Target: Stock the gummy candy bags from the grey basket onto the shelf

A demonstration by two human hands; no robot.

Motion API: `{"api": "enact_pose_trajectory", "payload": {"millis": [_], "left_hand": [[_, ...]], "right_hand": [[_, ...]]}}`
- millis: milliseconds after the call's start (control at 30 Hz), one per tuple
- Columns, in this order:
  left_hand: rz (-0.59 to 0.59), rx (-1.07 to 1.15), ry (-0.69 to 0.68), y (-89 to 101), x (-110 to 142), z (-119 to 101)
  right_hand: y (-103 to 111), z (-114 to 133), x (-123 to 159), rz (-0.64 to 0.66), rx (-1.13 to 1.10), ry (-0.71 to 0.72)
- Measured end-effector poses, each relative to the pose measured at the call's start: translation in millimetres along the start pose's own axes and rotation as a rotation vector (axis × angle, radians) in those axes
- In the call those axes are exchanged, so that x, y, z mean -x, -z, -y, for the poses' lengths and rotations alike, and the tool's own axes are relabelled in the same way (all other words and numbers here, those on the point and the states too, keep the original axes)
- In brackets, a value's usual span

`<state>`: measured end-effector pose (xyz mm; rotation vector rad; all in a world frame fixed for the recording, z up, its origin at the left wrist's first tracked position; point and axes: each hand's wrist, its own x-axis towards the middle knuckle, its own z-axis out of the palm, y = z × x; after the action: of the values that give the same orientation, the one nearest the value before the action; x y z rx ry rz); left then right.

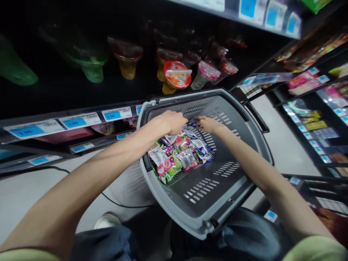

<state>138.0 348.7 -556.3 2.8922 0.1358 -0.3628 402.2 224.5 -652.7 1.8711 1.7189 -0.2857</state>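
A grey plastic shopping basket (206, 217) is tilted between my legs and the shelf. Inside it, at the left end, lies a pile of shiny candy packets (187, 154) in green, pink, white and blue. My left hand (174, 122) is over the far side of the pile with its fingers curled closed; whatever they hold is hidden. Just to the right, my right hand (208, 124) has its fingertips pinched at a dark blue packet (192, 124) on the pile's far edge.
A dark shelf (81, 98) with sealed jelly cups (176, 74) and price tags (80, 120) stands right beyond the basket. More stocked racks (320, 123) are on the right. A black cable (116, 203) runs over the pale floor.
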Motion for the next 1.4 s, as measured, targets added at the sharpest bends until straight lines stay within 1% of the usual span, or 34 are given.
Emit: {"api": "enact_pose_trajectory", "payload": {"millis": [67, 133, 233, 367, 467, 600, 700, 767, 833, 900, 967, 1000, 1067, 1100, 1200, 1267, 1300, 1333, 1400], "left_hand": [[0.024, -0.018, -0.005, 0.3, -1, 0], [0.041, -0.036, -0.009, 0.5, -2, -1], [0.059, -0.055, -0.001, 0.4, -3, -1], [0.068, -0.079, -0.004, -1.4, -3, -1], [0.081, -0.079, -0.012, -3.6, -3, -1], [0.093, -0.066, -0.011, -5.7, -4, 0], [0.081, -0.057, -0.002, -6.2, -4, 2], [0.07, -0.042, 0.006, -6.3, -5, 4], [0.057, -0.017, 0.004, -6.5, -6, 6], [0.05, 0.016, 0.003, -7.0, -7, 8], [0.048, 0.049, 0.005, -8.0, -9, 9], [0.045, 0.064, 0.005, -8.6, -10, 10], [0.035, 0.093, 0.009, -10.1, -12, 11], [0.029, 0.104, 0.018, -10.8, -12, 11], [-0.003, 0.13, 0.064, -11.3, -13, 12], [-0.064, 0.159, 0.078, -9.4, -12, 12], [-0.104, 0.182, 0.081, -7.7, -11, 12], [-0.144, 0.208, 0.081, -5.7, -11, 13], [-0.221, 0.263, 0.071, -1.2, -10, 14]], "right_hand": [[-17, 3, -5, 0.0, -0.03, 0.009], [-26, 10, -8, -0.02, -0.049, -0.001], [-29, 19, -12, -0.059, -0.07, -0.021], [-27, 23, -18, -0.037, -0.132, 0.002], [-20, 28, -21, -0.011, -0.18, 0.014], [1, 40, -19, 0.006, -0.244, 0.037], [18, 48, -13, -0.02, -0.337, 0.047], [27, 49, -10, -0.068, -0.427, 0.045], [34, 49, -8, -0.156, -0.549, 0.033], [42, 49, -6, -0.283, -0.719, -0.001], [50, 53, -3, -0.406, -0.975, -0.068], [55, 56, -2, -0.444, -1.139, -0.111], [65, 66, 3, -0.482, -1.486, -0.179], [71, 72, 6, -0.492, -1.642, -0.19], [85, 85, 15, -0.514, -1.981, -0.149], [92, 88, 21, -0.507, -2.105, -0.141], [94, 87, 24, -0.502, -2.134, -0.149], [96, 85, 26, -0.505, -2.136, -0.151], [97, 78, 31, -0.522, -2.074, -0.125]]}}
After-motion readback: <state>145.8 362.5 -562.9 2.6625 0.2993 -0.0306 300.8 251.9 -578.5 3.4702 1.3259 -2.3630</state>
